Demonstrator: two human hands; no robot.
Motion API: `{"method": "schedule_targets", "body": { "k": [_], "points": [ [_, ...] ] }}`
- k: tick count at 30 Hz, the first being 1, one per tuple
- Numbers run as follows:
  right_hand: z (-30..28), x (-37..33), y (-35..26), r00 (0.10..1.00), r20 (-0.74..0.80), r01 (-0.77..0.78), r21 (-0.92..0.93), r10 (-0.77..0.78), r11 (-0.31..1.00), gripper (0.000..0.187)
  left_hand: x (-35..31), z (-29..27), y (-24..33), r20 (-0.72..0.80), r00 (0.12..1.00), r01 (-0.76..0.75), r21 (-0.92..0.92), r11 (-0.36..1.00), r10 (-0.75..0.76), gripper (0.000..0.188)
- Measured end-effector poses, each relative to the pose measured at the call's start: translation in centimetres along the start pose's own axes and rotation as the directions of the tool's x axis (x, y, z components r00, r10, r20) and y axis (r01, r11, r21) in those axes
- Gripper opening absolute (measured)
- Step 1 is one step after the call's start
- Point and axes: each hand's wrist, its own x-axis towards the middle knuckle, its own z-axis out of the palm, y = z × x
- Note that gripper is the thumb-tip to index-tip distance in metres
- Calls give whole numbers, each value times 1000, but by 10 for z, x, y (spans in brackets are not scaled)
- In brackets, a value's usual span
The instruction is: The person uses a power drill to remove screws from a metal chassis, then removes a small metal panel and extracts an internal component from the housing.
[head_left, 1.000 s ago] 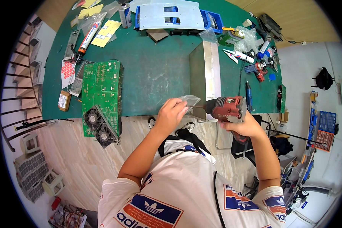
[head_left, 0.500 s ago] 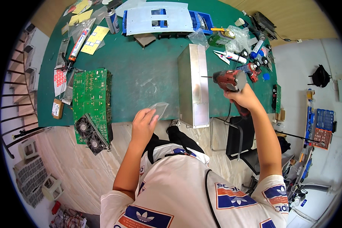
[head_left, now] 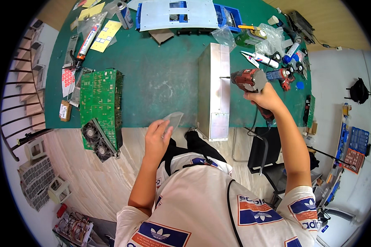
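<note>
My right hand (head_left: pixel 268 99) is closed round the grip of a red and black power screwdriver (head_left: pixel 251 80). Its thin bit points left and meets the narrow side of a long silver metal case (head_left: pixel 213 88); whether it sits in a screw is too small to tell. The case stands on edge, overhanging the near edge of the green table. Left of it, my left hand (head_left: pixel 156 135) pinches a small clear plastic bag (head_left: pixel 175 119) between thumb and fingers. What the bag contains, if anything, I cannot make out.
A green circuit board (head_left: pixel 99 92) with black fans (head_left: pixel 95 140) overhangs the table's (head_left: pixel 160 78) near edge at left. Blue bins (head_left: pixel 228 17) under a pale metal panel (head_left: pixel 177 14) stand at the back. Tubes, cans and plastic bags crowd the right side. A black chair (head_left: pixel 263 150) stands below.
The whole view has shifted slightly. The screwdriver has come a little further left against the case, its bit still at the narrow side. My left hand keeps hold of the bag.
</note>
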Motion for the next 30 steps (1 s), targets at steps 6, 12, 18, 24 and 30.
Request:
{"method": "schedule_targets", "body": {
  "k": [6, 12, 18, 24, 30],
  "points": [
    [-1, 3, -7, 1000, -1, 16, -46, -16, 999, 43, 7, -1, -3, -16, 999, -50, 31, 998, 50, 24],
    [-29, 33, -21, 989, 129, 95, -141, -77, 985, 39, 11, -2, -7, -22, 994, -110, 33, 993, 111, 25],
    [-39, 55, -27, 913, 206, 406, -407, -351, 818, 36, 12, -4, -6, -25, 998, -65, -7, 998, 65, 25],
    [-38, 64, -27, 965, 215, 232, -423, -152, 876, 31, 13, -2, -10, -39, 996, -85, 10, 996, 85, 25],
    [-21, 39, -68, 991, 113, -26, -321, 66, 947, 28, 16, -3, -8, -62, 996, -69, -25, 997, 68, 25]
  ]
}}
